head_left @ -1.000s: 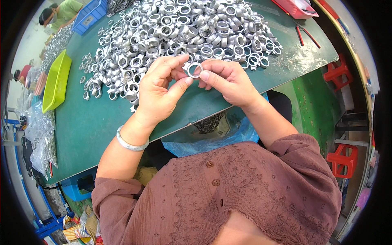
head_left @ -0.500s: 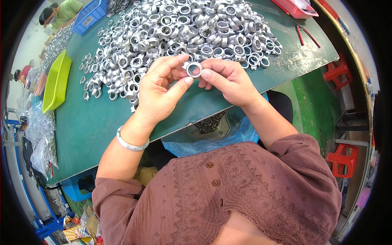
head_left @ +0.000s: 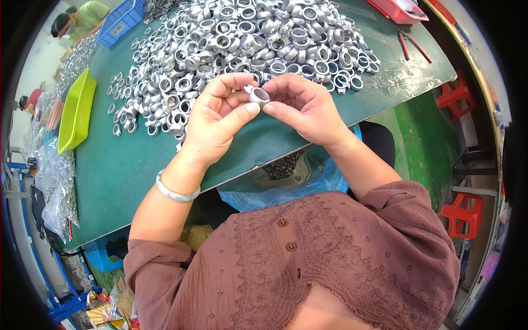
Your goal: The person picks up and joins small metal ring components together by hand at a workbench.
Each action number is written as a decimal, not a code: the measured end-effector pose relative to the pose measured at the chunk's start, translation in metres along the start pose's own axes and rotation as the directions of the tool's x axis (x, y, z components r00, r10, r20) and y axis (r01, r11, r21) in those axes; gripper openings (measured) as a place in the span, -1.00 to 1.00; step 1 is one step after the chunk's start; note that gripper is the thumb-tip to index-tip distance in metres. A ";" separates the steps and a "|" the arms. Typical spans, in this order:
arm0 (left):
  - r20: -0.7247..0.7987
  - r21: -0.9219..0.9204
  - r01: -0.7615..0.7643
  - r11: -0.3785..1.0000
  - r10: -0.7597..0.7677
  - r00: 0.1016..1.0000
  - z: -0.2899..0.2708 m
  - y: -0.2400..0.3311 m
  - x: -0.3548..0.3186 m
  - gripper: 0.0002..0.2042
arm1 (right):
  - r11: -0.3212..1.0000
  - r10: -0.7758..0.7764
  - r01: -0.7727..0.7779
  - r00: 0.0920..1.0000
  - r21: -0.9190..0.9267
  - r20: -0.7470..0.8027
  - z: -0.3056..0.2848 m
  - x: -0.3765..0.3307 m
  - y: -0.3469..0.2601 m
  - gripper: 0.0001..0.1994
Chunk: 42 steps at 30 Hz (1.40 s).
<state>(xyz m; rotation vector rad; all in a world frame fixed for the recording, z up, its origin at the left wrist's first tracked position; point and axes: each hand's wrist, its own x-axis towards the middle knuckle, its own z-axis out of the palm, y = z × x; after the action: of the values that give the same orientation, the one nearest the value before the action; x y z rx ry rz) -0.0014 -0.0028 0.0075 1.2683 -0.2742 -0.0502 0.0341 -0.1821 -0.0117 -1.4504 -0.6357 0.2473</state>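
Observation:
A silver metal ring [head_left: 259, 96] with a small lug on its side is held up between my two hands, just in front of a big heap of like metal rings [head_left: 264, 41]. My left hand [head_left: 217, 113] has its thumb and fingers closed on the ring's left side. From the right, my right hand [head_left: 308, 107] pinches the ring's edge with thumb and curled fingers. Some of the fingertips are hidden behind the ring.
The heap spreads over a green table [head_left: 126, 181]. A yellow-green tray [head_left: 77, 113] and a blue bin [head_left: 120, 23] stand at the left, a red basket [head_left: 399, 11] and red-handled pliers [head_left: 412, 47] at the far right. Below the table edge lies a blue bag [head_left: 308, 184] with dark parts.
The ring has tilted and turned between my fingers, so its outer wall now shows more. My right thumb has shifted slightly left and lower on it.

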 end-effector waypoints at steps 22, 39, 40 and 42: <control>0.087 -0.089 0.063 0.994 -0.055 0.995 -0.006 -0.002 0.002 -0.57 | 0.984 -0.172 0.166 0.979 -0.062 -0.111 0.004 0.001 0.004 -0.74; 0.060 0.081 -0.078 0.994 0.073 0.996 0.002 -0.002 -0.001 -0.52 | 0.983 -0.178 0.174 0.981 -0.063 -0.075 0.005 0.000 0.003 -0.70; 0.061 0.081 -0.079 0.994 0.075 0.995 0.001 -0.002 -0.001 -0.52 | 0.982 -0.181 0.177 0.981 -0.059 -0.076 0.005 0.001 0.003 -0.70; 0.060 0.160 -0.119 0.980 0.111 0.992 0.001 -0.002 -0.003 -0.56 | 0.984 -0.158 0.153 0.986 -0.087 -0.049 0.003 -0.002 0.000 -0.69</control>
<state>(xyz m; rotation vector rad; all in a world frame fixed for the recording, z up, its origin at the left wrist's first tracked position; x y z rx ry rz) -0.0043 -0.0036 0.0048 1.4135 -0.4021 0.0399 0.0309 -0.1800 -0.0121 -1.4738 -0.7166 0.0581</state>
